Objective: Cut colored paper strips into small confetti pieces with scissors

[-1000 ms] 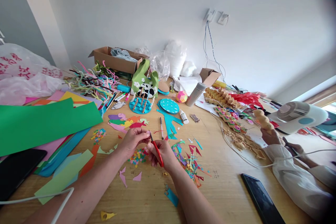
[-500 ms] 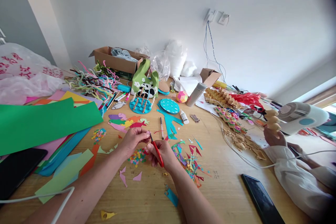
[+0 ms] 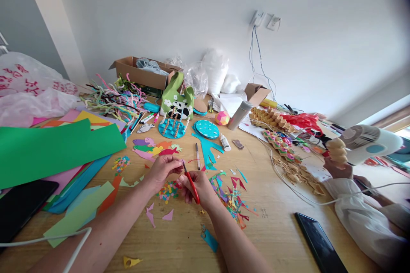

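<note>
Red-handled scissors (image 3: 192, 187) are in my right hand (image 3: 200, 187), their blades pointing up and left toward my left fingertips. My left hand (image 3: 164, 170) is closed in a pinch beside the blades; whatever it holds is too small to make out. Below and between the hands lies a pile of small colourful paper dots (image 3: 168, 192). Paper scraps (image 3: 232, 200) are scattered to the right of my right hand. Cut paper fish (image 3: 156, 148) in several colours lie beyond my left hand, and a pen (image 3: 197, 156) lies beyond my right.
Coloured paper sheets (image 3: 60, 149) cover the left side. A grey bottle (image 3: 240, 115), a glue bottle (image 3: 224, 142) and blue discs (image 3: 206, 129) stand or lie farther back. At right are a phone (image 3: 320, 241), a white fan (image 3: 368, 143) and another person's hand (image 3: 338, 168) holding a carton piece.
The other person's hand and the carton piece at the right have shifted and turned slightly. My own hands and the scissors look nearly unchanged.
</note>
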`<state>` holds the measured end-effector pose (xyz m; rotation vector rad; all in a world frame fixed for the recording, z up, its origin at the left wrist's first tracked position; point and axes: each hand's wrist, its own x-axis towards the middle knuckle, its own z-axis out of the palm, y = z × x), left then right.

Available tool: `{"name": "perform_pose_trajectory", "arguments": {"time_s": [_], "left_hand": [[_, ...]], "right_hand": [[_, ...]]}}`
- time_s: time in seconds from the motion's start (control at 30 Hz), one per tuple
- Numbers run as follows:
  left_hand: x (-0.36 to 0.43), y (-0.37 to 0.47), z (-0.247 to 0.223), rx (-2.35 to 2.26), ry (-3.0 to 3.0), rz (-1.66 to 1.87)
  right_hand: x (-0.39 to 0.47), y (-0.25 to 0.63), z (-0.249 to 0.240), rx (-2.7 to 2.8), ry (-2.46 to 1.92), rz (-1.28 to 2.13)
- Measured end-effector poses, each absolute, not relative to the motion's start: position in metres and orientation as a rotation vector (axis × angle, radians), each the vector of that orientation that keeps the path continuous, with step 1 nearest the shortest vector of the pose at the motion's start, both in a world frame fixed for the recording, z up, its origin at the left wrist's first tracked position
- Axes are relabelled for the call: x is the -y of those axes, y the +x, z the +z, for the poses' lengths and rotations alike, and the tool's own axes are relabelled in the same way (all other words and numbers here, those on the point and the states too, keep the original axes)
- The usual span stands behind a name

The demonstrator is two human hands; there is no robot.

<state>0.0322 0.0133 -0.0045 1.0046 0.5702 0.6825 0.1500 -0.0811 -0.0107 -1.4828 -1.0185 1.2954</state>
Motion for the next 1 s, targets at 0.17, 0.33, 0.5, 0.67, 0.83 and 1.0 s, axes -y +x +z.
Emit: {"name": "perform_pose_trajectory", "arguments": {"time_s": [0.17, 0.33, 0.5, 0.67, 0.83, 1.0], "left_hand": [[-0.0132, 0.0324, -0.0078, -0.586, 1.028, 0.681], [-0.0134, 0.0322, -0.0067, -0.609, 1.037, 0.676], [-0.0134, 0.0321, -0.0052, -0.606, 1.028, 0.683], [-0.0136, 0.032, -0.0056, -0.594, 1.032, 0.68], [-0.0134, 0.0318, -0.005, -0.592, 1.057, 0.678], [-0.0127, 0.0315, -0.0031, -0.6, 1.038, 0.674]], "right_hand": [[0.0816, 0.1486, -0.0071, 1.021, -1.479, 1.287], [0.0812, 0.1489, -0.0077, 1.031, -1.477, 1.293], [0.081, 0.1491, -0.0101, 1.023, -1.492, 1.288], [0.081, 0.1486, -0.0105, 1.025, -1.488, 1.296], [0.0811, 0.1495, -0.0094, 1.033, -1.501, 1.289], [0.0817, 0.1505, -0.0105, 1.036, -1.49, 1.284]]}}
